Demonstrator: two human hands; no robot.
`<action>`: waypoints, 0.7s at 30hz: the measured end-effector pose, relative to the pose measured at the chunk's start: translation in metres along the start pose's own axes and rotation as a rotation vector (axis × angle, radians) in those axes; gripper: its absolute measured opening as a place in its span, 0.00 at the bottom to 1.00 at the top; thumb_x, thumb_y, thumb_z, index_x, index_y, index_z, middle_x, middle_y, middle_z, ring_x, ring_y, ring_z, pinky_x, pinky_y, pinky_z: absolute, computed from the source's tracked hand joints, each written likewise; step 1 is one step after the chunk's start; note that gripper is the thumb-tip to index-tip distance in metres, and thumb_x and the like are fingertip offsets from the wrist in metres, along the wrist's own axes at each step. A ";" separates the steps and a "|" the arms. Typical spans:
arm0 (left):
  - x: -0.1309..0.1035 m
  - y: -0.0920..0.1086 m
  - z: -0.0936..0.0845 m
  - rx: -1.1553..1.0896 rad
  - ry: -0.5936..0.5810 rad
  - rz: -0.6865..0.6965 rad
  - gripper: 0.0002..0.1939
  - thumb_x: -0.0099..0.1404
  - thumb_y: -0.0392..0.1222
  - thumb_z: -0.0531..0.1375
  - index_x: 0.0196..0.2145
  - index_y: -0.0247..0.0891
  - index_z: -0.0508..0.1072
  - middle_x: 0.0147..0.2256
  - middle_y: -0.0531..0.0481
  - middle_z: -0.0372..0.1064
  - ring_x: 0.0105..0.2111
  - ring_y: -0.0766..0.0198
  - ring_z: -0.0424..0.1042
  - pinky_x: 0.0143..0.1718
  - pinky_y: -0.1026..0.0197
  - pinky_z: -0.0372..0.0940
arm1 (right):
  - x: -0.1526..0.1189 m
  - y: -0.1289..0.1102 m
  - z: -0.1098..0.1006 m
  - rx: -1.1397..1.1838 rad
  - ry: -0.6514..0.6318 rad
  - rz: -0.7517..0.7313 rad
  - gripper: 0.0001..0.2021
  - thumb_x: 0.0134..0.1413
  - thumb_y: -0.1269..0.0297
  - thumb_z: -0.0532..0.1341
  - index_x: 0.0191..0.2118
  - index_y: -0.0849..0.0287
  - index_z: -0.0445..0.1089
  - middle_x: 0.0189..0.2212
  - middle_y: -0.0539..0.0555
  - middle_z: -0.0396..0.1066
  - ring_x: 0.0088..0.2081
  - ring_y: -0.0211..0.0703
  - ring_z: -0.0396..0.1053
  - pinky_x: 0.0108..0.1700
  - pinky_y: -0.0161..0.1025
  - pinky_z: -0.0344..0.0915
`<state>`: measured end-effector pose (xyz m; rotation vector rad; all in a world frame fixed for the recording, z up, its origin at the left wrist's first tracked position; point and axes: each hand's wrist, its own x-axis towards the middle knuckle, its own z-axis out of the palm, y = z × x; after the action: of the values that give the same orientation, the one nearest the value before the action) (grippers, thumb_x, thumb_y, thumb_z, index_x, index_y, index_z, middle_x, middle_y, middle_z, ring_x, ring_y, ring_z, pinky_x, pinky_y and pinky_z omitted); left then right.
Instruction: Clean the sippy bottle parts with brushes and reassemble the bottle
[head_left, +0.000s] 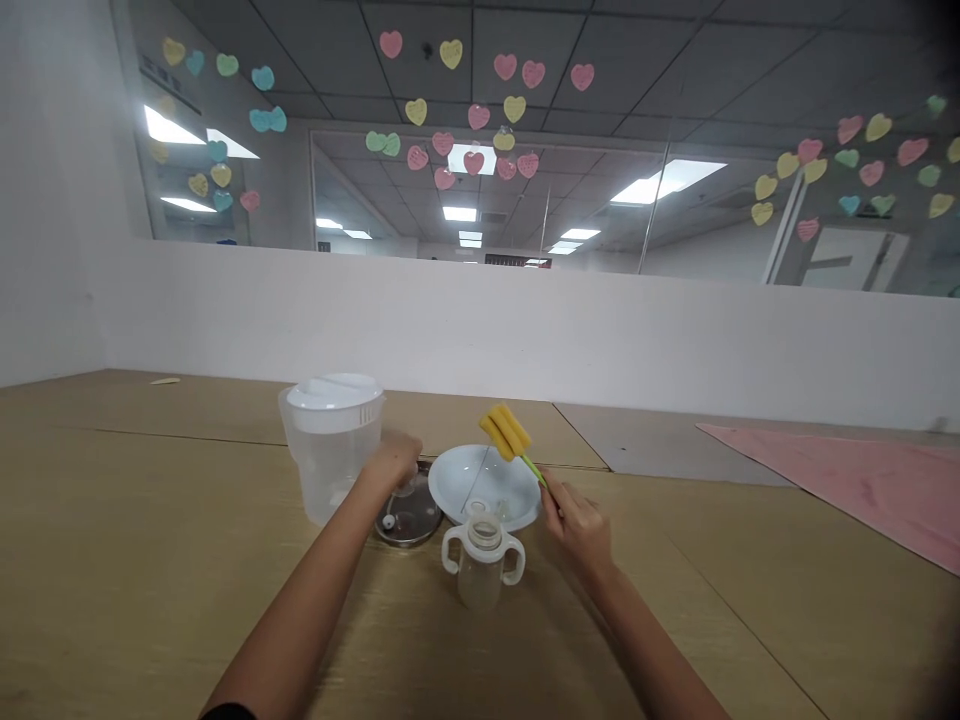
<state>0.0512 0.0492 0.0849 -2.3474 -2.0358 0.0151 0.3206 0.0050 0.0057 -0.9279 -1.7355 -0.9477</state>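
Plainly, ribbed yellow foam brush (507,432) in right grip (579,522).

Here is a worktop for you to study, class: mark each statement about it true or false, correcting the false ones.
1. The right hand holds the yellow sponge brush by its green handle. True.
2. The bottle has no side handles. False: the bottle has a white side handle on each side.
3. The clear pitcher has a white lid on. True.
4. The pink cloth lies left of the pitcher. False: the cloth lies far to the right.
5. The bowl stands beyond the bottle. True.
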 end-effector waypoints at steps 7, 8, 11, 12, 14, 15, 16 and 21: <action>0.013 0.008 0.020 -0.004 -0.070 0.001 0.19 0.46 0.41 0.65 0.38 0.35 0.74 0.42 0.36 0.70 0.41 0.49 0.70 0.38 0.57 0.66 | -0.001 -0.003 0.002 0.019 -0.019 0.034 0.12 0.59 0.68 0.51 0.42 0.66 0.71 0.21 0.51 0.70 0.20 0.30 0.64 0.25 0.30 0.55; 0.012 0.010 0.022 -0.010 -0.066 0.001 0.18 0.48 0.42 0.63 0.39 0.35 0.74 0.42 0.36 0.70 0.42 0.48 0.70 0.38 0.56 0.66 | -0.001 -0.004 0.002 0.021 -0.027 0.030 0.13 0.59 0.68 0.51 0.42 0.66 0.71 0.21 0.51 0.70 0.20 0.30 0.64 0.25 0.30 0.55; 0.006 0.015 0.023 -0.018 -0.039 -0.004 0.15 0.53 0.42 0.60 0.39 0.35 0.73 0.43 0.35 0.70 0.43 0.49 0.70 0.38 0.56 0.66 | -0.001 -0.005 0.002 0.013 -0.035 0.026 0.13 0.60 0.68 0.50 0.42 0.65 0.71 0.21 0.51 0.71 0.20 0.30 0.65 0.25 0.30 0.55; 0.004 0.016 0.022 -0.018 -0.031 -0.008 0.15 0.53 0.41 0.61 0.39 0.35 0.73 0.43 0.35 0.70 0.43 0.49 0.70 0.38 0.55 0.66 | -0.001 -0.005 0.001 0.010 -0.035 0.031 0.13 0.60 0.68 0.50 0.42 0.65 0.71 0.22 0.51 0.71 0.20 0.30 0.65 0.25 0.30 0.55; -0.001 0.018 0.016 -0.013 -0.020 -0.012 0.17 0.48 0.38 0.64 0.38 0.35 0.73 0.41 0.34 0.71 0.41 0.47 0.70 0.37 0.54 0.66 | 0.000 -0.003 0.001 0.013 -0.031 0.039 0.13 0.60 0.68 0.50 0.42 0.65 0.70 0.23 0.51 0.71 0.21 0.30 0.65 0.25 0.30 0.55; -0.004 0.020 0.011 -0.011 -0.008 -0.010 0.18 0.46 0.36 0.65 0.38 0.33 0.73 0.40 0.33 0.71 0.41 0.46 0.71 0.37 0.53 0.66 | 0.000 -0.003 0.001 0.015 -0.027 0.042 0.13 0.60 0.68 0.50 0.42 0.64 0.70 0.23 0.51 0.71 0.21 0.30 0.65 0.25 0.30 0.55; -0.007 0.022 0.007 -0.011 0.014 -0.001 0.18 0.46 0.34 0.65 0.38 0.32 0.73 0.39 0.32 0.71 0.41 0.45 0.70 0.38 0.52 0.66 | 0.000 -0.002 0.001 0.017 -0.023 0.043 0.12 0.60 0.68 0.51 0.42 0.64 0.70 0.23 0.51 0.71 0.21 0.30 0.66 0.25 0.30 0.55; -0.019 0.049 -0.008 -0.128 0.147 0.226 0.15 0.60 0.34 0.53 0.46 0.35 0.69 0.46 0.38 0.67 0.47 0.52 0.66 0.47 0.53 0.61 | -0.001 -0.002 -0.001 0.027 -0.054 0.066 0.13 0.60 0.69 0.50 0.42 0.64 0.70 0.23 0.52 0.71 0.21 0.32 0.66 0.25 0.30 0.56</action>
<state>0.0976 0.0236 0.0914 -2.5562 -1.7463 -0.2810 0.3191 0.0030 0.0049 -0.9955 -1.7478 -0.8621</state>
